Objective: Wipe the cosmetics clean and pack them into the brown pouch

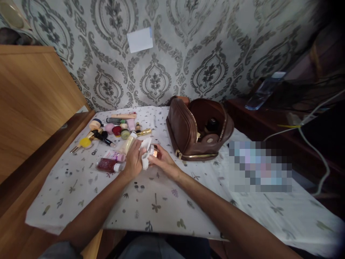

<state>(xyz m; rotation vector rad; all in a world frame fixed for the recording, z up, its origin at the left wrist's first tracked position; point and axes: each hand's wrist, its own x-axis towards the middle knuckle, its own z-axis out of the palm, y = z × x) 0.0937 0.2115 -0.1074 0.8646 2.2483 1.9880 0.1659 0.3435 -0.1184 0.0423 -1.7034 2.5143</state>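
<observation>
My left hand (pixel 134 160) is closed around a crumpled white wipe (pixel 146 154), near the middle of the cloth-covered table. Touching the wipe from the right, my right hand (pixel 165 164) grips a small container (pixel 155 151) with a shiny copper-coloured part. A pale yellow tube (pixel 128 143) lies just behind my left hand. To its left are a dark red bottle (pixel 107 164) with a white cap and a pink tube (pixel 115 155). Behind my right hand stands an open brown leather bag (pixel 185 133) with a black item inside.
Several cosmetics, including a yellow sponge (pixel 85 142) and a gold tube (pixel 144 132), lie at the back left. A wooden panel (pixel 32 104) borders the left side. A water bottle (pixel 262 92) and a white cable (pixel 320 158) are at the right, beside a blurred patch.
</observation>
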